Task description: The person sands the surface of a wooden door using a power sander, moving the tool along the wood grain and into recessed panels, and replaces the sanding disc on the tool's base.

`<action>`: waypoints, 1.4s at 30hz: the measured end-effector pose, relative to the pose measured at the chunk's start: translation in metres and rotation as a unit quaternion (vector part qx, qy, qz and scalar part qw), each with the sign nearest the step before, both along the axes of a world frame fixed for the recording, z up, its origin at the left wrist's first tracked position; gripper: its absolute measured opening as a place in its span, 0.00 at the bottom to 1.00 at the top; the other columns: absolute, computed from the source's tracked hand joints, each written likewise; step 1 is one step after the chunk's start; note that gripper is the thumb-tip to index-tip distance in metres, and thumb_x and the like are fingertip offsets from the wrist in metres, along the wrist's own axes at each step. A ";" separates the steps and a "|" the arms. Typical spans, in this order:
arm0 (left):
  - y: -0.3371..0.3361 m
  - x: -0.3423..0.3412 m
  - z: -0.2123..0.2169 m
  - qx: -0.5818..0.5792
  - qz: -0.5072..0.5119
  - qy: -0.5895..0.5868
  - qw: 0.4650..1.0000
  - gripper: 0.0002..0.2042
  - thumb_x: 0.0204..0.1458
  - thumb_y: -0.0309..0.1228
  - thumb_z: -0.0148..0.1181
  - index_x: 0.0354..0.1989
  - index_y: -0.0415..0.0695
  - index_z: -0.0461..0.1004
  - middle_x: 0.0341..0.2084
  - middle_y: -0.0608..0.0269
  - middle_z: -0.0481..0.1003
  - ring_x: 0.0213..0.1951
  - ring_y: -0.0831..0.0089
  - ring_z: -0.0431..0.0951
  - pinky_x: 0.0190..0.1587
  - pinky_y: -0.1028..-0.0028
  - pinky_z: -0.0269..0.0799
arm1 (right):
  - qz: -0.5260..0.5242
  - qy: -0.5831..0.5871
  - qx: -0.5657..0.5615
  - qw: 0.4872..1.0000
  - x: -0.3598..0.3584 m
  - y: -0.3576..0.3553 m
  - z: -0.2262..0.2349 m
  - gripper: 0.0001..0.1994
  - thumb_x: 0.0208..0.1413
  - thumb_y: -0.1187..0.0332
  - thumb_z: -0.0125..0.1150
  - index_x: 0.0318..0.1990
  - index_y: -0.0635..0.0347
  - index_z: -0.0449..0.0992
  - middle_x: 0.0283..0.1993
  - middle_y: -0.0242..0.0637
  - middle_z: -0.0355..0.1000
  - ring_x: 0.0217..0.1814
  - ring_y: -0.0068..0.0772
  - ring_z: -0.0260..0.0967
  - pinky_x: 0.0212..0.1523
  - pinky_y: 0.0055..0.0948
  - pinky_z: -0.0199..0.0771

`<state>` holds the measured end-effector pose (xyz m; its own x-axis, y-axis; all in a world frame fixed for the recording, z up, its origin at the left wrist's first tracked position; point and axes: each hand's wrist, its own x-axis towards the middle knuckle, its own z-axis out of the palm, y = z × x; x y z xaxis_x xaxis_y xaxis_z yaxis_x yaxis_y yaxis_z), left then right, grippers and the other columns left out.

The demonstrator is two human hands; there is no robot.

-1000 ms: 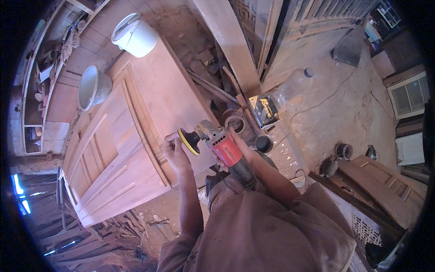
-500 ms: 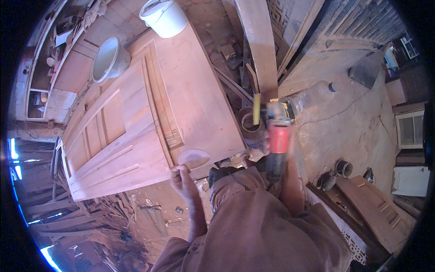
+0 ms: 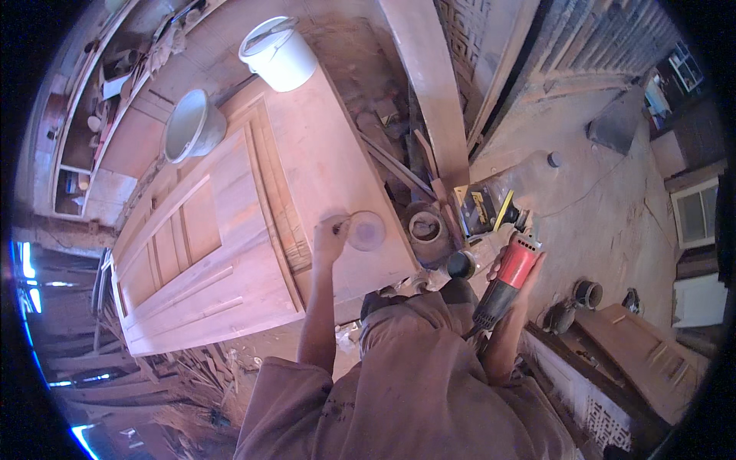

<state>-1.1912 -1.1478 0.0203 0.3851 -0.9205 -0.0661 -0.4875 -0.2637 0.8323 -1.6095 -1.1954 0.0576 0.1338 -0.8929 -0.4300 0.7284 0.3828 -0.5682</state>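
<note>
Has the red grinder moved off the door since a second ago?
Yes. The red grinder in the right hand went from over the wooden door rightward, past its near edge, now beside it.

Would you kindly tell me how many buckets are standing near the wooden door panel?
2. A white plastic bucket stands at the far end of the wooden door panel; a pale grey bucket sits left of it. Others may be hidden among the clutter.

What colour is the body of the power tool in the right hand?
Red, with a black rear grip; the power tool shows clearly in the head view.
</note>
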 end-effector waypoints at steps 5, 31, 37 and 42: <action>-0.026 -0.008 0.044 -0.030 0.020 -0.029 0.999 0.07 0.56 0.26 0.58 0.36 0.34 0.77 0.20 0.56 0.76 0.22 0.77 0.75 0.27 0.72 0.71 | -0.044 -0.010 -0.023 0.999 -0.008 -0.001 0.005 0.40 0.58 0.29 0.33 0.53 0.59 0.68 0.30 0.40 0.71 0.21 0.36 0.70 0.18 0.33 0.75; -0.172 -0.204 -0.054 0.153 -0.133 0.052 0.978 0.25 0.54 0.45 0.63 0.43 0.29 0.71 0.39 0.41 0.77 0.38 0.53 0.80 0.38 0.61 0.77 | -0.163 -0.042 0.076 0.983 -0.025 0.018 0.011 0.38 0.58 0.29 0.36 0.51 0.59 0.69 0.31 0.40 0.71 0.20 0.35 0.70 0.18 0.33 0.74; -0.158 -0.218 -0.062 0.181 -0.011 0.280 0.943 0.22 0.56 0.40 0.63 0.47 0.32 0.69 0.43 0.55 0.74 0.41 0.69 0.77 0.40 0.69 0.78 | -0.151 -0.041 0.038 0.987 -0.033 0.022 0.003 0.41 0.55 0.26 0.36 0.48 0.60 0.71 0.30 0.41 0.72 0.24 0.38 0.72 0.22 0.36 0.75; -0.148 -0.229 -0.062 0.204 -0.034 0.206 0.957 0.23 0.54 0.40 0.64 0.47 0.30 0.72 0.42 0.50 0.77 0.42 0.68 0.78 0.41 0.68 0.74 | -0.140 -0.058 0.037 0.988 -0.033 0.019 -0.002 0.41 0.54 0.25 0.35 0.46 0.59 0.71 0.28 0.41 0.72 0.24 0.40 0.72 0.24 0.37 0.76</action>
